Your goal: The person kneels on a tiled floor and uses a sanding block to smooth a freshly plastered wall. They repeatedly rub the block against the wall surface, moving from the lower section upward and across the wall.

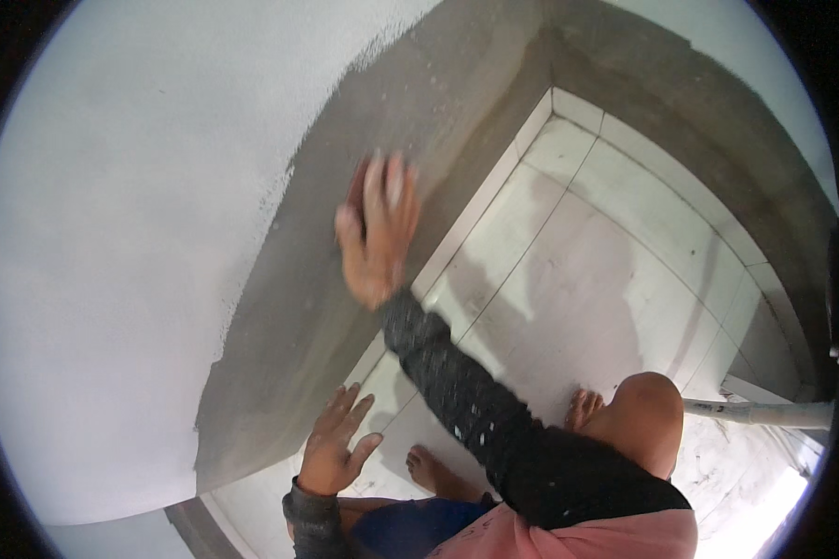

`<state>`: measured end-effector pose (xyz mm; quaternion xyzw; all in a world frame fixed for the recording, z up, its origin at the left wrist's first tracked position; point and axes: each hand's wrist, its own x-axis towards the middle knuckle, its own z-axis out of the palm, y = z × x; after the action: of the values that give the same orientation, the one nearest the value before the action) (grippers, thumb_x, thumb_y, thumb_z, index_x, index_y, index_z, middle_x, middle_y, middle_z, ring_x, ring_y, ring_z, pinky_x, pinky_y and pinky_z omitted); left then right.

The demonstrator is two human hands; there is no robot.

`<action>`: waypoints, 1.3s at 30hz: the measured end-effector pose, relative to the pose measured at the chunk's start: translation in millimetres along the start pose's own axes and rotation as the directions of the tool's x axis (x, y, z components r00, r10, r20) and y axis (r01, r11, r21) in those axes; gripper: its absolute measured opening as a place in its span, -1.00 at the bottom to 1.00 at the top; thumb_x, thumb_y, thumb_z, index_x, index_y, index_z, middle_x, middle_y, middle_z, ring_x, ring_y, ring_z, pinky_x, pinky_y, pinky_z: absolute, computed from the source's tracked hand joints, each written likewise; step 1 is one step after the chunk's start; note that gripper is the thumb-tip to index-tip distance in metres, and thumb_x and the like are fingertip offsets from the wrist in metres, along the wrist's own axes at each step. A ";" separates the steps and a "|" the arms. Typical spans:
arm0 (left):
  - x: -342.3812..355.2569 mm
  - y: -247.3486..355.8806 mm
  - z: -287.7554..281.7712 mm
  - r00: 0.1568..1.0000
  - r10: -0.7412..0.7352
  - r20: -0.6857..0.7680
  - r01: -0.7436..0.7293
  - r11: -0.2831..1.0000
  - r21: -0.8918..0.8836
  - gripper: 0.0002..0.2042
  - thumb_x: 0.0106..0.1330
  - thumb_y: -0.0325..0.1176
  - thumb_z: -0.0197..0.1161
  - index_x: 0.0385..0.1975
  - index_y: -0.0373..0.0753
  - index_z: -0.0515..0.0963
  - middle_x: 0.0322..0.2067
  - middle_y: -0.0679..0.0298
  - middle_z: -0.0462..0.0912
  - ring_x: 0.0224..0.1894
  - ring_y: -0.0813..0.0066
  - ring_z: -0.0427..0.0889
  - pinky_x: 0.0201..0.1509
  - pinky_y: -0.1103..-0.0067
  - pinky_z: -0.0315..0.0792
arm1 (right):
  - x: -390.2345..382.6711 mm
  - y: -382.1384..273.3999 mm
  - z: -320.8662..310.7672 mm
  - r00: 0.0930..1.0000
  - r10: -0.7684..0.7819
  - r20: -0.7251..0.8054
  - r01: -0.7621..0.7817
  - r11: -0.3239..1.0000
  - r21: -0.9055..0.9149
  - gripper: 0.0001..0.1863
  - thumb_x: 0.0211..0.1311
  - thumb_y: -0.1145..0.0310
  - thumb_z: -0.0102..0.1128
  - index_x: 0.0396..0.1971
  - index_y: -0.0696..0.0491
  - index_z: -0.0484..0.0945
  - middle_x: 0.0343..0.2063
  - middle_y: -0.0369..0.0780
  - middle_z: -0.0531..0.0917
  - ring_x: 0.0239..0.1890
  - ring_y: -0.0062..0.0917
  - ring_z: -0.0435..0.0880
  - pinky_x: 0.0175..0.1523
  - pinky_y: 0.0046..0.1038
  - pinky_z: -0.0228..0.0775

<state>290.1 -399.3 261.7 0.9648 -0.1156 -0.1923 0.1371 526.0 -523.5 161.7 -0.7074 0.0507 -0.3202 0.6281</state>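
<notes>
My right hand (379, 228) lies over a reddish-brown piece of sandpaper (355, 189) and presses it flat against the bare grey band of wall (298, 279). Motion smears the fingers a little, and most of the sandpaper is hidden beneath them. Lower down, my left hand (334, 445) is empty, its fingers spread. It is near the foot of the same wall, beside the white tiled skirting; whether the fingertips touch the surface I cannot tell.
White paint (130, 233) covers the wall above the grey band, with a ragged edge. White floor tiles (578, 270) meet a tiled skirting (480, 200) that turns the corner. A pale pipe (764, 413) runs at the right. My bare feet and bent knee (648, 410) are below.
</notes>
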 end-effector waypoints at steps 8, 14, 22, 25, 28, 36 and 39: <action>22.3 -20.4 19.0 0.994 0.108 0.036 -0.103 0.988 -0.118 -0.42 0.39 -0.02 0.30 0.35 -0.12 0.44 0.45 -0.05 0.28 0.50 -0.20 0.18 0.49 0.11 0.21 | 43.2 -1.6 -18.7 0.999 -0.034 -0.016 0.034 0.999 0.004 -0.15 0.50 -0.22 -0.18 0.56 0.04 0.00 0.52 0.19 -0.09 0.56 0.19 -0.21 0.52 0.24 -0.30; 23.7 -20.8 9.2 0.996 0.089 0.020 -0.089 0.996 -0.005 -0.41 0.42 0.01 0.26 0.39 -0.09 0.40 0.48 -0.03 0.22 0.55 -0.12 0.08 0.52 0.09 0.13 | 30.3 -11.2 -11.6 0.998 0.049 -0.028 -0.048 0.998 0.035 -0.23 0.56 -0.14 -0.24 0.56 0.05 0.03 0.52 0.19 -0.07 0.56 0.18 -0.21 0.54 0.21 -0.28; 26.5 -47.8 25.6 0.983 0.012 0.183 0.005 0.996 -0.092 -0.39 0.46 0.05 0.19 0.34 -0.27 0.41 0.38 -0.14 0.36 0.43 -0.18 0.31 0.47 0.20 0.25 | -39.2 -38.7 35.1 0.958 -0.285 -0.016 0.283 0.956 -0.075 -0.18 0.47 -0.31 -0.26 0.55 -0.13 0.06 0.54 0.07 -0.03 0.55 0.16 -0.09 0.48 0.37 -0.28; 23.3 -57.5 27.4 0.968 -0.109 0.225 0.096 0.993 0.065 -0.36 0.48 0.09 0.15 0.33 -0.32 0.40 0.34 -0.17 0.40 0.39 -0.20 0.36 0.45 0.19 0.27 | -27.8 -19.4 37.6 0.762 -0.647 0.034 0.646 0.754 -0.119 -0.13 0.39 -0.41 -0.24 0.56 -0.24 0.03 0.53 0.00 0.04 0.55 0.14 -0.06 0.46 0.44 -0.32; 2.5 -60.0 26.8 0.988 -0.049 0.145 0.056 0.998 -0.041 -0.37 0.49 0.11 0.12 0.35 -0.27 0.40 0.34 -0.16 0.39 0.40 -0.15 0.37 0.45 0.21 0.29 | 114.8 -4.9 -6.2 0.898 -0.438 0.030 0.414 0.822 -0.392 -0.17 0.41 -0.24 -0.09 0.55 -0.14 0.03 0.51 -0.02 0.14 0.51 0.05 0.09 0.48 0.30 -0.10; 33.7 -61.6 52.9 0.941 -0.080 0.329 0.067 0.996 0.052 -0.48 0.49 0.11 0.11 0.07 -0.26 0.64 -0.13 -0.07 0.71 0.02 -0.08 0.62 0.16 0.16 0.45 | -42.1 -37.6 60.3 0.898 -0.436 -0.059 0.414 0.883 -0.224 -0.39 0.54 -0.06 -0.12 0.44 -0.06 0.28 0.44 -0.06 0.29 0.48 -0.25 0.22 0.55 -0.04 -0.04; 37.5 -54.5 55.6 0.903 -0.083 0.422 0.081 0.996 0.022 -0.48 0.50 0.11 0.08 0.08 -0.26 0.64 -0.16 -0.07 0.69 -0.02 -0.10 0.62 0.13 0.15 0.45 | -58.8 -7.7 53.7 0.757 -0.640 0.131 0.652 0.753 -0.091 -0.38 0.51 -0.10 -0.10 0.42 -0.10 0.29 0.44 -0.06 0.29 0.49 -0.21 0.20 0.54 0.02 -0.07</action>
<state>310.7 -370.8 182.7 0.9047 -0.1022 -0.4017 0.0986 504.7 -448.0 145.6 -0.7349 -0.2048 -0.4803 0.4328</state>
